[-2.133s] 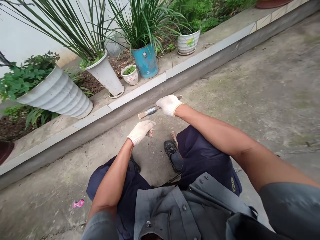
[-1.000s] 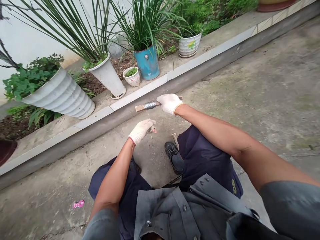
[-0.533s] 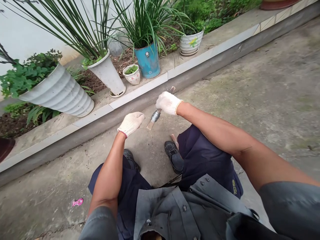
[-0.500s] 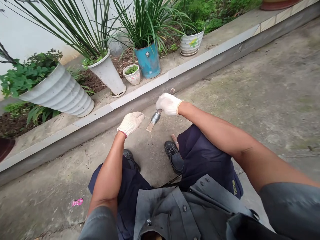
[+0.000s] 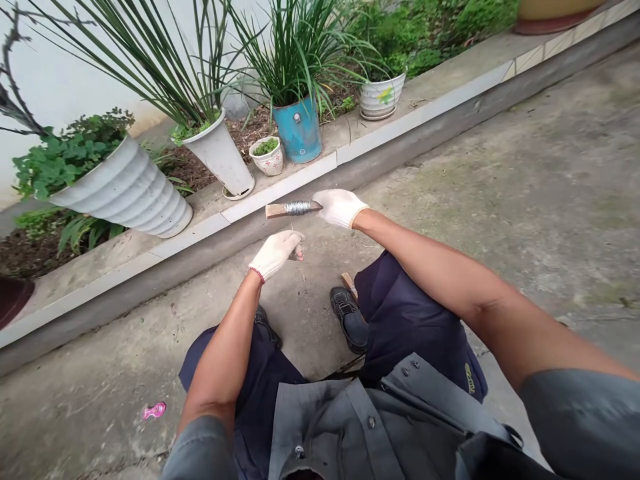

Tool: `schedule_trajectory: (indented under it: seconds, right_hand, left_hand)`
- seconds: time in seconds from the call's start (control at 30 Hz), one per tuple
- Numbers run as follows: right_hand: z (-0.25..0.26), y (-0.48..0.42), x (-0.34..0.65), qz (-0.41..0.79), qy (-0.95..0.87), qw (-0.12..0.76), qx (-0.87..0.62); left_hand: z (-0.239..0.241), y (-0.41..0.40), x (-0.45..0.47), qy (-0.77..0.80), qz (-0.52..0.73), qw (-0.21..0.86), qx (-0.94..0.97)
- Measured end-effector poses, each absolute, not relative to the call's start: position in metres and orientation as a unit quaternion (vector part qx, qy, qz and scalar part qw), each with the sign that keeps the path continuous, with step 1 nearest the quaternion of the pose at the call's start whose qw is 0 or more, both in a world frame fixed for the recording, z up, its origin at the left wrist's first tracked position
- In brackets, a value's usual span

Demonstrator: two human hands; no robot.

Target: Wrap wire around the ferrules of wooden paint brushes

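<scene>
My right hand (image 5: 341, 208), in a white knit glove, grips one end of a flat wooden stick (image 5: 275, 211). Silvery wire (image 5: 299, 208) is wound in a thick band round the stick's middle. The stick lies almost level, its bare end pointing left. Just below it is my left hand (image 5: 278, 253), gloved too, its fingers curled closed. A thin strand shows faintly between that hand and the winding; the fingers hide its end. Beside my right shoe (image 5: 349, 317) a second wooden piece (image 5: 349, 283) is partly covered by my trouser leg.
A low tiled ledge (image 5: 280, 195) runs slantwise ahead of me. On it stand a ribbed white pot (image 5: 135, 190), a tall white pot (image 5: 223, 153), a small dotted pot (image 5: 269, 160) and a blue pot (image 5: 299, 130). A pink object (image 5: 154, 411) lies on the concrete at left.
The stick has turned from a steep slant to nearly level, its free end swinging up and left. My left hand has shifted slightly right and now sits below the stick.
</scene>
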State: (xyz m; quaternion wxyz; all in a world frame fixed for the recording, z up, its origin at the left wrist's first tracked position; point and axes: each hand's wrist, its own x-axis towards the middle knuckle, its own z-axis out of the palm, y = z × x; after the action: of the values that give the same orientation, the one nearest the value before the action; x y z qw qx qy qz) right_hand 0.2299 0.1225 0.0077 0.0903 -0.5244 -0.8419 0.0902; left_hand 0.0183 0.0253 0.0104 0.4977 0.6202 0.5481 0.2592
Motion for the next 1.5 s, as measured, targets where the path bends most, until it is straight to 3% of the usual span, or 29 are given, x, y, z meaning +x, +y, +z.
schedule_trajectory:
  seconds: [0.13,0.43,0.57,0.7,0.93,1.2,1.33,1.5]
  right_hand:
    - [0.01,0.122,0.232,0.006,-0.839,0.086,-0.538]
    - [0.009,0.113,0.22,-0.096,-0.891,-0.01,-0.444]
    - [0.004,0.115,0.224,-0.043,-0.931,-0.04,-0.361]
    - [0.004,0.114,0.235,0.092,-0.924,-0.04,-0.368]
    - [0.017,0.107,0.24,0.267,-0.881,0.056,-0.386]
    - [0.013,0.116,0.237,0.128,-0.823,0.085,-0.546]
    - [0.011,0.117,0.237,0.04,-0.83,0.035,-0.556]
    - [0.011,0.113,0.233,-0.068,-0.869,-0.016,-0.49]
  left_hand:
    - [0.012,0.025,0.017,0.561,0.223,0.453,0.656]
    - [0.034,0.028,0.01,0.622,0.066,0.203,0.753]
    - [0.037,0.028,0.004,0.627,0.079,0.185,0.752]
    - [0.038,0.028,-0.005,0.632,0.17,0.256,0.712]
    - [0.017,0.021,0.007,0.547,0.298,0.515,0.588]
    - [0.001,0.006,0.026,0.493,0.287,0.599,0.562]
    - [0.007,0.008,0.026,0.543,0.22,0.517,0.624]
    - [0.015,0.018,0.018,0.616,0.099,0.286,0.727]
